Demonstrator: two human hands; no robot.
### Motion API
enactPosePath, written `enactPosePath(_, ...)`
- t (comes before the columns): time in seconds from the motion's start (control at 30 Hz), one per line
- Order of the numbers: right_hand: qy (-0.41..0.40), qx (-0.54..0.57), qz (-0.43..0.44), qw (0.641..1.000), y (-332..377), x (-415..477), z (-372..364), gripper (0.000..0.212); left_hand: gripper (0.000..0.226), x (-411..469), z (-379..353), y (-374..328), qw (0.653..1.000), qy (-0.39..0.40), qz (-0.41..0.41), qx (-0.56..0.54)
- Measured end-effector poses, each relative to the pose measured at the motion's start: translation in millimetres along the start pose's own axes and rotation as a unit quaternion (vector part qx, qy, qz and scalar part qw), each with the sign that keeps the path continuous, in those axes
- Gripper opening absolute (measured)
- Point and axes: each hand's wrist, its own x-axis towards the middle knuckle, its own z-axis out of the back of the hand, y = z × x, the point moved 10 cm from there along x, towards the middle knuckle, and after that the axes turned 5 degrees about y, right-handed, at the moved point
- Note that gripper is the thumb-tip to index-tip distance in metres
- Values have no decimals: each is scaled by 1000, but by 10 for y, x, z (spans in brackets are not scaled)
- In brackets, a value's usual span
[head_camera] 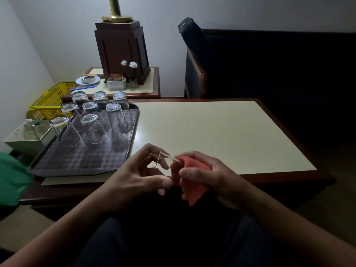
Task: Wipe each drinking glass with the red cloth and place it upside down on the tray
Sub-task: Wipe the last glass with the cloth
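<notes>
- The glass (165,159) lies roughly level at lower centre, long axis left to right, above the surface's (212,132) near edge; I cannot tell which end is the mouth.
- The left grip (140,170) curls round its left end.
- The right grip (204,172) clenches the cloth (190,187) against its right end.
- Eight glasses (94,128) stand upside down on the tray (86,160) at left, whose near strip is bare.
- Pale surface stretches right of the tray to a dark rim.
</notes>
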Motion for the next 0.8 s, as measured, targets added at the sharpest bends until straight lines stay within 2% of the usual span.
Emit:
enactPosePath(0.03, 27, 81, -48, 995, -86, -1, -48, 49, 60, -2, -46, -37, 1000, 13, -10, 4)
enactPosePath(0.07, 39, 90, -51, 994, -77, -8, -53, 51, 59, 4, -60, -63, 1000, 10, -12, 16)
enactPosePath(0.1, 31, 31, -22, 999, -8, -16, -27, 53, 59, 15, -55, -79, 1000, -10, -9, 25)
enactPosePath(0.13, 3, -93, 33, 995, 103, -35, 20, 59, 63, 24, -30, -49, 999, -40, 8, 24)
enactPosePath(0.17, -38, -240, 103, 965, 268, -82, 28, 67, 73, 22, -3, 27, 997, -68, 39, 1)
enactPosePath(0.2, -63, -362, 186, 912, 426, -142, -45, 71, 83, 12, -6, 118, 993, -84, 74, -45)
enactPosePath(0.27, -64, -491, 321, 807, 539, -253, -252, 67, 89, -16, -107, 287, 977, -75, 143, -140)
enactPosePath(0.3, -55, -507, 343, 789, 539, -272, -286, 64, 84, -41, -162, 342, 968, -62, 173, -169)
enactPosePath(0.33, -50, -497, 346, 794, 535, -266, -268, 62, 78, -65, -200, 386, 961, -54, 201, -184)
enactPosePath(0.37, -49, -470, 329, 817, 520, -246, -220, 63, 76, -72, -217, 409, 957, -48, 219, -183)
enactPosePath(0.43, -56, -365, 246, 896, 436, -164, -44, 68, 82, -44, -186, 391, 967, -37, 208, -145)
enactPosePath(0.47, -52, -285, 186, 939, 348, -112, 30, 69, 81, -24, -137, 334, 979, -36, 181, -90)
enactPosePath(0.5, -41, -182, 119, 975, 218, -56, 67, 68, 67, -18, -84, 231, 989, -37, 140, -5)
enactPosePath(0.53, -27, -82, 61, 994, 84, -7, 76, 66, 53, -18, -56, 118, 992, -35, 95, 71)
enactPosePath(0.57, -16, -45, 31, 998, 25, -1, 49, 65, 46, -20, -53, 59, 991, -28, 66, 110)
enactPosePath(0.6, -7, -82, 40, 996, 57, -16, 12, 67, 45, -23, -56, 59, 993, -24, 64, 100)
enactPosePath(0.63, -15, -180, 62, 982, 144, -43, -6, 70, 45, -24, -64, 104, 995, -23, 81, 48)
enactPosePath(0.7, -39, -398, 158, 903, 364, -126, -101, 78, 52, -15, -84, 258, 987, -30, 135, -80)
enactPosePath(0.73, -37, -455, 213, 864, 429, -169, -180, 81, 55, -32, -118, 315, 978, -29, 171, -113)
enactPosePath(0.77, -34, -470, 242, 848, 454, -188, -202, 81, 57, -45, -168, 354, 972, -14, 200, -125)
enactPosePath(0.8, -34, -451, 248, 857, 444, -186, -165, 81, 58, -54, -224, 349, 969, 6, 209, -133)
